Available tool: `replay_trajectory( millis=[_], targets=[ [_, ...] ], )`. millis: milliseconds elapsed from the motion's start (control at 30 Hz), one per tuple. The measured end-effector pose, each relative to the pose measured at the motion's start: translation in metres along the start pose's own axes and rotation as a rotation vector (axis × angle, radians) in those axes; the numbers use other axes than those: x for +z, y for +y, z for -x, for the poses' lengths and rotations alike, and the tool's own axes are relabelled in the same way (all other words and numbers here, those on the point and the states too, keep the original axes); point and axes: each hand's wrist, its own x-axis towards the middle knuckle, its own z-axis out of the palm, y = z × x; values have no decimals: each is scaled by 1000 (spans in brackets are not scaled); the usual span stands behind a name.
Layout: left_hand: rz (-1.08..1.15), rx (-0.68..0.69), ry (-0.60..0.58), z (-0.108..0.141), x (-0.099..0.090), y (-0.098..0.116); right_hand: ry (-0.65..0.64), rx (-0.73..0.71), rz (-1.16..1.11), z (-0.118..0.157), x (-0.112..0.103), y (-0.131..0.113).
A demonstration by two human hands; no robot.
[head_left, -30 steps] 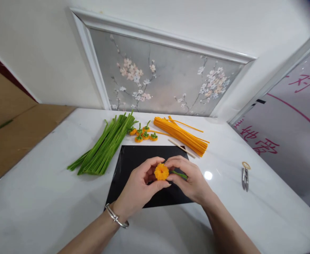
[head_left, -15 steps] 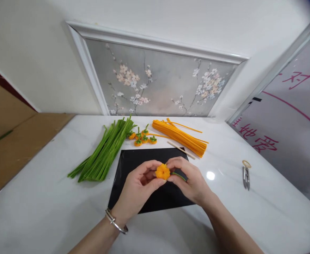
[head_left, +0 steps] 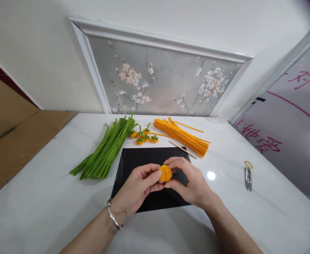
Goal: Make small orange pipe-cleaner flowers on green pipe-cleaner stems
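Note:
Between my two hands is a small orange pipe-cleaner pumpkin [head_left: 165, 173], its ribbed round face turned up toward me. My left hand [head_left: 143, 183] pinches its left side, thumb on the face and fingers behind. From the right, my right hand [head_left: 188, 178] closes on its edge with thumb and fingertips. Both hands are over a black mat [head_left: 133, 157]. Beyond the mat sit several finished little pumpkins [head_left: 146, 137] with green tops. The underside of the held pumpkin is hidden.
Green pipe cleaners [head_left: 105, 151] lie bundled at the left, orange pipe cleaners [head_left: 183, 137] at the back right. A thin wooden stick [head_left: 182, 149] rests by the mat's far edge. Thread snips [head_left: 248, 178] lie far right. Cardboard [head_left: 38, 141] borders the left side; a framed panel [head_left: 165, 81] stands behind.
My left thumb has moved up onto the pumpkin's face, and the pumpkin has turned slightly. A green strip seen by my right hand earlier is now out of sight. The view has shifted slightly.

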Motion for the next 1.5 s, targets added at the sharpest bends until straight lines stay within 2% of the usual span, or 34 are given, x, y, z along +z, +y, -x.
replay_trajectory(
  millis=[267,467,667,867,967,1067,1300,1400,1500],
  targets=[
    [30,66,-40,1,9,-2,47,-115,128,0,3,0],
    [33,78,-12,2,9,0,112,-124,149,-2,2,0],
    [-22,151,10,2,9,-2,97,-108,131,-1,3,1],
    [221,30,28,-1,-5,3,184,62,129,0,-9,10],
    [314,-12,57,-3,-11,7,120,117,130,-2,-12,14],
    [336,-37,37,-5,-13,8,93,137,110,-4,-11,14],
    [227,-49,-24,-10,-17,5,76,230,114,-4,-10,11],
    [104,-15,-45,-11,-16,2,96,185,175,-3,-8,11],
    [-48,-29,-14,-12,-13,-2,77,131,237,-2,-6,12]
  ],
)
